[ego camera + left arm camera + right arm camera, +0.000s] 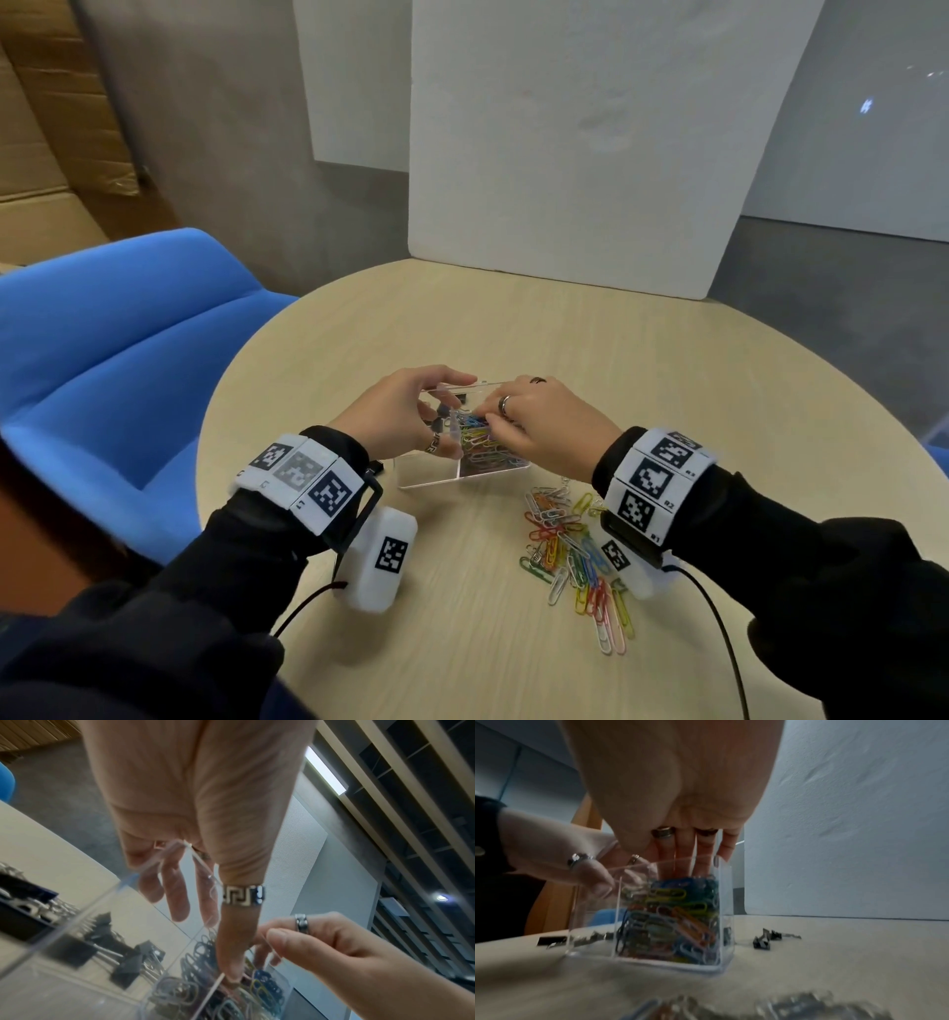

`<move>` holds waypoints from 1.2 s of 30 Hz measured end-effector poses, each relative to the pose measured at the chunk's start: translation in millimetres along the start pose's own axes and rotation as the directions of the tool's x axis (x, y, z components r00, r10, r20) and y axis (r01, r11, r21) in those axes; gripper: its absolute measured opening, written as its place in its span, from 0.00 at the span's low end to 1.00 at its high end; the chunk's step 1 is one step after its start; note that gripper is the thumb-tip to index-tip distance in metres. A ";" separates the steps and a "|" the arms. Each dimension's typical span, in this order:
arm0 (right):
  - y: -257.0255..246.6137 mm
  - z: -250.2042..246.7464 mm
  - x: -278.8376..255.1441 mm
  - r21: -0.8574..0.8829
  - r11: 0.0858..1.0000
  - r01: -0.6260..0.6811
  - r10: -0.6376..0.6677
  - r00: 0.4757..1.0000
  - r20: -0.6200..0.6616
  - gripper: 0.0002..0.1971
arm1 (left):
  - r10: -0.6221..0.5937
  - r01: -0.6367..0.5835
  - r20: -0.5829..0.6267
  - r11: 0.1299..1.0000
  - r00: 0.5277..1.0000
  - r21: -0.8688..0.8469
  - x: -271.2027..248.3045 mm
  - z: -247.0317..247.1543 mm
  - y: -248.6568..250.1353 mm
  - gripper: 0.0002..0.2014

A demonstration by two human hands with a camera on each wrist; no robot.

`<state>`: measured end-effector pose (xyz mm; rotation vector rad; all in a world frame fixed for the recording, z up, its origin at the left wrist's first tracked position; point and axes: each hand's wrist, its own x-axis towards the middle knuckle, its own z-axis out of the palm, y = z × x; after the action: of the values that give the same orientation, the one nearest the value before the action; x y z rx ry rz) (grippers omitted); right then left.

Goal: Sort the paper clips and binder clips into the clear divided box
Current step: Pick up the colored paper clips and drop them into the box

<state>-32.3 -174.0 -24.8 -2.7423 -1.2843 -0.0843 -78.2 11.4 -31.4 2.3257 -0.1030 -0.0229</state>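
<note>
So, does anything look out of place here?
Yes. A pile of coloured paper clips lies loose on the table, outside the clear divided box, and a few binder clips sit beside the box, not yet sorted.

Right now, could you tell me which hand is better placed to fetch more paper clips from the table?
Right hand: the loose clips lie just below its wrist, while the left hand holds the box.

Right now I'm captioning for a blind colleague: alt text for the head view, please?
Both hands, left hand and right hand, work at a clear divided box packed with coloured paper clips. More loose clips lie on the round table.
</note>
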 end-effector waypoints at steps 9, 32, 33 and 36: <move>1.2 -20.8 -12.5 0.258 0.965 -0.056 0.062 0.998 -0.014 0.18 | 0.001 -0.001 0.000 1.000 1.000 0.003 -0.1 -0.1 -0.1 0.35; 32.7 1.3 -64.3 0.236 0.967 -0.094 -0.029 0.882 0.469 0.09 | -0.033 0.033 -0.013 0.999 0.999 -0.013 0.5 0.3 1.4 0.35; 36.2 -1.2 -68.0 0.249 0.961 -0.122 -0.014 0.875 0.483 0.09 | -0.035 0.034 -0.014 0.999 0.999 -0.012 0.6 0.2 1.2 0.35; 48.6 -8.5 -75.7 0.302 0.933 -0.197 0.076 0.925 0.371 0.08 | -0.036 0.036 -0.007 0.999 0.999 -0.010 1.1 -0.1 2.0 0.35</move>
<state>-43.5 -263.6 -27.5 -2.6072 -1.0444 0.6126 -77.2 10.0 -29.9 2.3176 -0.0566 -0.0329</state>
